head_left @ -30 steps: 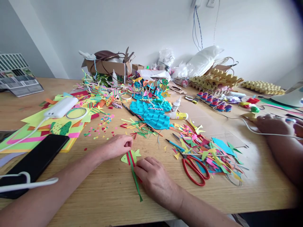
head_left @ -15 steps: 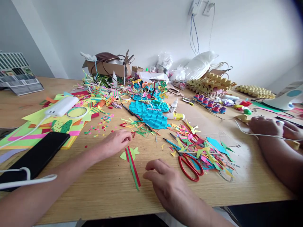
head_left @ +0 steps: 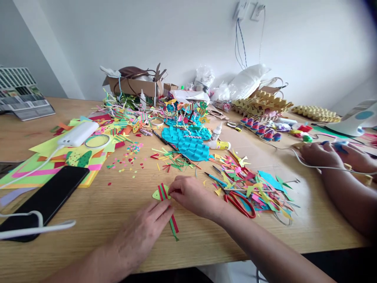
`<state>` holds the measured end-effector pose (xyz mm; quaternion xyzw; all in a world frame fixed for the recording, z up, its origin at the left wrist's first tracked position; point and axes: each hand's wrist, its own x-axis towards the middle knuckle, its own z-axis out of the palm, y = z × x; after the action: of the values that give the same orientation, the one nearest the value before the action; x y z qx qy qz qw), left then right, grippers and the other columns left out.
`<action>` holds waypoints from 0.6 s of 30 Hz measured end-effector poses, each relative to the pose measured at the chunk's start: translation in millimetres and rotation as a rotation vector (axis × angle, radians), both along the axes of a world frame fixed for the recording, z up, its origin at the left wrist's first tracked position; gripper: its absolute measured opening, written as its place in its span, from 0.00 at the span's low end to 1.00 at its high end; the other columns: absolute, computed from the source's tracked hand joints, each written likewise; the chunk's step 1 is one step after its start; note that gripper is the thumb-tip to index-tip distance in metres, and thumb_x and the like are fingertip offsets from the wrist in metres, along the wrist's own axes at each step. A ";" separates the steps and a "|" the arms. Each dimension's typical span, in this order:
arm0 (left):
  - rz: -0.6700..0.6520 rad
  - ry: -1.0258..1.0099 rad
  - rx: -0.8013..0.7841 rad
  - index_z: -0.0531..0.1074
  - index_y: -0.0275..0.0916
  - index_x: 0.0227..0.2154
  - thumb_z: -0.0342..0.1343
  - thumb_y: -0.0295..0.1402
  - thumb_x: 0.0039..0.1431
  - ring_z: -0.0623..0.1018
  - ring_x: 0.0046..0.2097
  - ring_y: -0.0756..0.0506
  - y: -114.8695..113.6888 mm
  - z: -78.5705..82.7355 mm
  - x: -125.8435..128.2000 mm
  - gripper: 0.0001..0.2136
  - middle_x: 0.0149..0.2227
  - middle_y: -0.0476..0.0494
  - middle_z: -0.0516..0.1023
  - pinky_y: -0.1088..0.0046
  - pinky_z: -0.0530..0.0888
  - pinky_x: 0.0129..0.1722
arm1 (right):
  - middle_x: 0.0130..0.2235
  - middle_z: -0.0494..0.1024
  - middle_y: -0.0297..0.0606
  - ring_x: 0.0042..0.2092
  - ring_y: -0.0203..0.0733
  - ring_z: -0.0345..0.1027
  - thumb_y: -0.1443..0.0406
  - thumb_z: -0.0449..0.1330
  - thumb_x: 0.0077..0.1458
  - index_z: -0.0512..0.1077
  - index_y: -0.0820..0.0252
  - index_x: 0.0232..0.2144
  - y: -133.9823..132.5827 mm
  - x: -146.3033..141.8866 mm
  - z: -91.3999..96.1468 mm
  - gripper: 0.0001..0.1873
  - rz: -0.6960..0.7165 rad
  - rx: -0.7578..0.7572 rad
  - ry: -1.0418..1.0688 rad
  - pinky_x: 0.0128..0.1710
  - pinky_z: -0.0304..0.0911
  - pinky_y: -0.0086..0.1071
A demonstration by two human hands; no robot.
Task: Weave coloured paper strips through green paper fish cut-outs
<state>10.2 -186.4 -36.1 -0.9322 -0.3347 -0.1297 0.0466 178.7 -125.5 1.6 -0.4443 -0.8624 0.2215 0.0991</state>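
A small light-green paper fish [head_left: 156,195] lies flat on the table, with red and green paper strips [head_left: 174,225] crossing its body and running toward the table's front edge. My left hand [head_left: 143,226] rests palm down with fingers stretched out, the fingertips over the strips just below the fish. At the tail side, my right hand [head_left: 191,196] is closed in a pinch. Its fingers hide the tail and whatever is between them. Red-handled scissors [head_left: 240,204] lie to the right of my right hand.
Colourful paper scraps [head_left: 256,184] lie around the scissors. A black phone [head_left: 55,200] and white power bank [head_left: 78,133] are at left. Blue paper craft [head_left: 194,147] and a yellow-labelled glue bottle [head_left: 220,145] stand farther back. At right, another person's hands [head_left: 321,155] are working.
My right hand has moved up and left to the fish's tail and pinched. My left hand has drawn back toward me and flattened over the strips.
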 end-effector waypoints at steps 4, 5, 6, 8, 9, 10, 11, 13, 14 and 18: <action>0.006 0.002 0.055 0.69 0.30 0.44 0.38 0.16 0.56 0.74 0.41 0.44 -2.2 -7.2 1.7 0.18 0.43 0.41 0.76 0.68 0.73 0.40 | 0.29 0.76 0.36 0.32 0.35 0.66 0.72 0.53 0.49 0.76 0.61 0.28 6.3 -7.4 -3.4 0.11 -0.008 0.018 -0.073 0.31 0.55 0.25; 0.009 -0.002 0.058 0.69 0.30 0.44 0.38 0.16 0.56 0.74 0.41 0.44 -2.8 -9.3 1.7 0.18 0.43 0.41 0.76 0.69 0.73 0.40 | 0.30 0.76 0.36 0.32 0.35 0.66 0.72 0.53 0.49 0.76 0.61 0.28 7.3 -8.3 -4.1 0.11 -0.004 0.018 -0.081 0.32 0.55 0.25; 0.010 -0.009 0.063 0.69 0.31 0.44 0.38 0.16 0.56 0.74 0.41 0.44 -3.4 -11.5 1.5 0.18 0.43 0.42 0.76 0.69 0.73 0.39 | 0.30 0.77 0.37 0.33 0.35 0.67 0.72 0.53 0.49 0.76 0.61 0.28 8.0 -8.9 -4.8 0.11 0.002 0.014 -0.085 0.32 0.55 0.25; 0.011 -0.019 0.073 0.69 0.31 0.44 0.37 0.16 0.57 0.74 0.41 0.44 -4.5 -15.7 0.8 0.18 0.43 0.43 0.76 0.69 0.72 0.39 | 0.31 0.77 0.37 0.34 0.36 0.67 0.72 0.53 0.48 0.76 0.61 0.28 8.9 -9.8 -5.4 0.12 0.015 0.004 -0.095 0.32 0.55 0.25; 0.012 -0.019 0.071 0.69 0.32 0.44 0.37 0.17 0.57 0.73 0.41 0.45 -5.0 -17.4 0.4 0.18 0.44 0.43 0.76 0.69 0.71 0.39 | 0.31 0.77 0.37 0.34 0.36 0.67 0.72 0.53 0.48 0.76 0.62 0.29 9.2 -10.2 -5.4 0.12 0.019 -0.001 -0.101 0.32 0.55 0.25; 0.015 -0.019 0.068 0.68 0.32 0.44 0.37 0.17 0.58 0.73 0.41 0.45 -5.4 -18.7 -0.1 0.18 0.44 0.43 0.75 0.69 0.71 0.40 | 0.32 0.77 0.37 0.35 0.36 0.67 0.72 0.52 0.49 0.76 0.62 0.29 9.4 -10.7 -5.2 0.12 0.025 -0.006 -0.107 0.33 0.55 0.25; 0.018 -0.017 0.061 0.68 0.33 0.45 0.38 0.17 0.58 0.72 0.42 0.45 -5.8 -19.5 -0.4 0.18 0.45 0.44 0.75 0.69 0.70 0.40 | 0.32 0.77 0.37 0.35 0.36 0.67 0.72 0.52 0.49 0.76 0.62 0.29 9.6 -11.1 -4.9 0.12 0.032 -0.009 -0.116 0.33 0.55 0.25; 0.028 -0.011 0.042 0.68 0.34 0.46 0.38 0.19 0.59 0.72 0.43 0.45 -6.5 -20.2 -0.7 0.17 0.45 0.44 0.75 0.69 0.69 0.41 | 0.32 0.77 0.38 0.35 0.36 0.67 0.72 0.52 0.49 0.76 0.62 0.29 9.9 -11.9 -4.8 0.12 0.043 -0.009 -0.134 0.33 0.55 0.25; 0.032 -0.006 0.030 0.68 0.35 0.46 0.39 0.19 0.59 0.71 0.43 0.46 -6.9 -20.3 -0.7 0.17 0.45 0.44 0.75 0.69 0.68 0.41 | 0.32 0.77 0.38 0.35 0.36 0.67 0.72 0.52 0.49 0.75 0.62 0.28 10.1 -12.2 -5.1 0.12 0.047 -0.004 -0.141 0.33 0.55 0.25; 0.048 0.020 -0.004 0.67 0.36 0.47 0.41 0.21 0.59 0.71 0.43 0.44 -9.1 -22.3 0.3 0.16 0.46 0.44 0.74 0.68 0.68 0.40 | 0.32 0.77 0.38 0.34 0.35 0.67 0.71 0.51 0.49 0.75 0.62 0.28 11.2 -13.1 -8.2 0.12 0.055 0.008 -0.161 0.32 0.55 0.25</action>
<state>10.5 -195.5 -58.3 -0.9253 -0.3566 -0.1183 0.0513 165.6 -114.4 -6.6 -0.4362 -0.8803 0.1846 0.0251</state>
